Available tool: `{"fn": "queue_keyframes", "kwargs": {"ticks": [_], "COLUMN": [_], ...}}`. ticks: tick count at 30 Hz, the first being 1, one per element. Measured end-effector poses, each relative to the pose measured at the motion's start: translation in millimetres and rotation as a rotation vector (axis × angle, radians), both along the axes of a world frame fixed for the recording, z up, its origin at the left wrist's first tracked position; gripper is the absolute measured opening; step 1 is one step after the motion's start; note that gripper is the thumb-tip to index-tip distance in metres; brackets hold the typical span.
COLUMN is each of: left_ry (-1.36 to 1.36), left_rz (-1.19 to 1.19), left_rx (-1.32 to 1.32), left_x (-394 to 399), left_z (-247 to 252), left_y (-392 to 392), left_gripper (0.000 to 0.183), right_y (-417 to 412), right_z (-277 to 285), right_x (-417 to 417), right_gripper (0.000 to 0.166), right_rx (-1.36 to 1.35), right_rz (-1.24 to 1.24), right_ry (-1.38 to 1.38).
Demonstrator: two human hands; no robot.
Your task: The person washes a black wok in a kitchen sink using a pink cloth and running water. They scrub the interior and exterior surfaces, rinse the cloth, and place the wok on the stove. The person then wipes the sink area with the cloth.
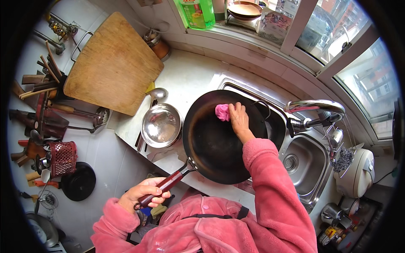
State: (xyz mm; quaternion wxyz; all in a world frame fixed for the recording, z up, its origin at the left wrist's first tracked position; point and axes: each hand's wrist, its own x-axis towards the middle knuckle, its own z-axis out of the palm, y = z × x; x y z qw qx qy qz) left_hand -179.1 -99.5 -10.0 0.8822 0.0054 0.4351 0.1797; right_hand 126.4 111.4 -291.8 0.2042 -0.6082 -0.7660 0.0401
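Observation:
A large dark wok [218, 142] sits over the counter edge and the left part of the sink. Its dark red handle [169, 183] is gripped by my left hand [145, 194], with the hanging ring showing past the fingers. Inside the wok, my right hand [239, 120] holds a crumpled pink cloth [222, 112] against the upper inner surface. A wire loop [267, 109] stands at the wok's far rim. Left of the wok is a shiny metal bowl [161, 125], close to its rim.
A chrome faucet [316, 109] reaches over the sink basin [305, 164] at right. A ladle [158, 93] and chopsticks [139, 140] lie by the bowl. A wooden cutting board [114, 63] leans at the left. Utensils hang on the wall beside a red basket [63, 158]. A rice cooker [356, 174] stands right.

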Motion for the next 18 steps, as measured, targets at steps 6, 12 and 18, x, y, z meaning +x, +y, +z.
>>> {"fn": "queue_keyframes", "kwargs": {"ticks": [6,12,18], "left_ry": [0.004,-0.004,-0.039], "left_rz": [-0.011,0.008,0.002], "left_rx": [0.044,0.005,0.006], "left_x": [-1.1,1.0,-3.8], "left_z": [-1.3,-1.3,-5.7], "left_y": [-0.1,2.0,1.7], "left_gripper": [0.067,0.070,0.069], "right_y": [-72.9,-125.6,-81.9], "right_z": [4.2,73.3,51.3], "right_x": [32.6,-14.1,-78.1], "right_gripper": [0.030,0.040,0.029], "right_rx": [-0.367,-0.856,-0.248], "right_rz": [0.088,0.505,0.311], "right_ry": [0.039,0.524,0.697]}}
